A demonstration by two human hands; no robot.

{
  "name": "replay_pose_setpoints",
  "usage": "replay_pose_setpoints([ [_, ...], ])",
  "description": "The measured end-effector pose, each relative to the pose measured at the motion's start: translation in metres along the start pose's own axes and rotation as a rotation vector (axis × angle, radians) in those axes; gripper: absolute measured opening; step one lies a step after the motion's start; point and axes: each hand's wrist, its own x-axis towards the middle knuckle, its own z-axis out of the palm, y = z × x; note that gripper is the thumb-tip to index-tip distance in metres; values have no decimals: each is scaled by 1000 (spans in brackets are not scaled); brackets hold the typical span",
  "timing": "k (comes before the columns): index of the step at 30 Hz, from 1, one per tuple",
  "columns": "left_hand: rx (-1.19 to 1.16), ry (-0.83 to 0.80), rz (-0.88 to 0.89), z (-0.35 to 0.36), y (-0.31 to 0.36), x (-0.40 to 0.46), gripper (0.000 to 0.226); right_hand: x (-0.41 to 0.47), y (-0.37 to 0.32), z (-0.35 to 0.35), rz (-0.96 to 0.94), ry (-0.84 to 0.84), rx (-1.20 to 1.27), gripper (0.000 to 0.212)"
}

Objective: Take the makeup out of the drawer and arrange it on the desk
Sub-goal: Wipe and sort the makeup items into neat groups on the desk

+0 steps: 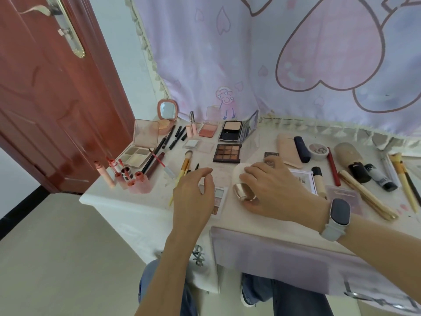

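Resting across a rose-gold compact [245,193] at the centre of the frame, the right hand [273,190] is curling its fingers round the case, seemingly steadying it so its pale open lid stays up. The left hand [193,192] is hovering just left of it, fingers loosely bent and holding nothing, above a small eyeshadow palette [219,197]. Most makeup is already lying spread over the tabletop [109,197]: a brown palette [227,153] above centre, brushes [366,197] at right. The drawer [273,245] is standing open at lower centre.
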Motion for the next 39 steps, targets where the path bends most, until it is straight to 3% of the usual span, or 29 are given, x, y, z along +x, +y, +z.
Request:
replay_pose_setpoints([
  [7,-96,-84,0,10,9,-15,27,4,6,-10,5,213,20,29],
  [11,-106,-100,86,15,13,-21,37,8,5,-18,31,380,58,11],
  [13,-146,-115,160,16,13,-25,51,4,-1,-24,169,351,299,13],
  [16,-139,-120,264,16,13,-27,73,-3,-11,-30,550,254,924,15],
  [20,-157,-114,365,15,15,-31,57,-10,-16,-38,814,133,1673,19],
  [22,-135,-110,375,16,18,-34,54,-15,-16,-40,846,102,1858,20],
  [34,-5,29,298,30,38,-40,52,-45,-8,-29,874,-48,1877,39],
  [37,-39,29,152,35,43,-42,41,-55,-7,-21,776,-40,1745,37],
  [39,-123,34,-7,40,46,-42,35,-59,-4,-21,663,-1,1653,21],
])
